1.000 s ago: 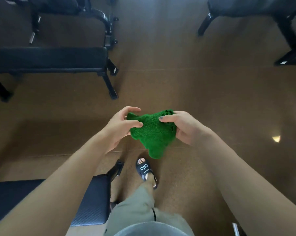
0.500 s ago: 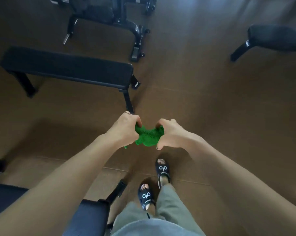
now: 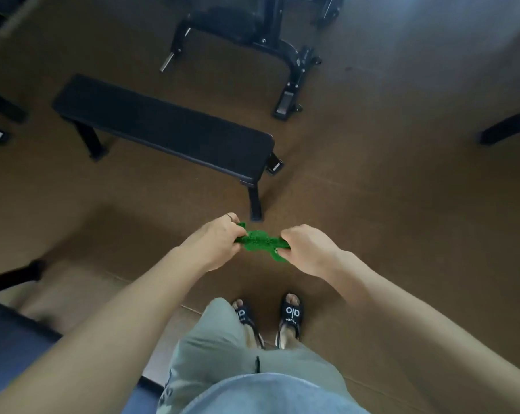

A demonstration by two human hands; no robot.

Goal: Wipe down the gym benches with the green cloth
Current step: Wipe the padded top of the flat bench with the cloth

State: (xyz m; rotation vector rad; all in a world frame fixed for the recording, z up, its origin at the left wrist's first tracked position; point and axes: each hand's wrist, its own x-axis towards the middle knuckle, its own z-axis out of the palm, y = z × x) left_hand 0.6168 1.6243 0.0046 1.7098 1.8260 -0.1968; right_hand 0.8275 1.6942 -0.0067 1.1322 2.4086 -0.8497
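A small green cloth [image 3: 260, 241] is stretched between both hands at waist height over the brown floor. My left hand [image 3: 215, 242] grips its left end and my right hand [image 3: 305, 248] grips its right end, fingers curled under. A black flat gym bench [image 3: 163, 127] stands on the floor ahead and to the left, its near leg just beyond my left hand. Another black bench pad [image 3: 16, 345] sits at the lower left beside my leg.
A black adjustable bench frame [image 3: 252, 28] stands at the top centre. Part of another bench leg [image 3: 506, 130] shows at the right edge. My feet in black sandals [image 3: 290, 318] stand on open brown floor, which spreads wide to the right.
The cloth hung loose and open a second ago; now it is bunched and pulled into a narrow strip between my hands. My view has swung right and the flat bench appears closer.
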